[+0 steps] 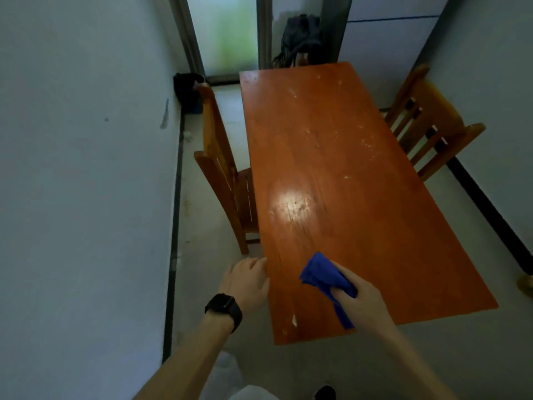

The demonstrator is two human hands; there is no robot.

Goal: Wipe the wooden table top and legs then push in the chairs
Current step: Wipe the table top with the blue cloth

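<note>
Blue cloth is bunched in the right hand, whose fingers curl round it and hold it down on the wooden table top near its close end. The left hand, a black wristwatch at its wrist, lies with relaxed fingers against the table's left edge, holding nothing. The table's long axis runs straight away from the person, so nearly all the board, with pale smears and a crumb, lies ahead of the cloth hand. One wooden chair stands at the left side, and another chair on the right is angled away. Pale walls close in on both sides, and a frosted glass door and dark bag lie beyond.
</note>
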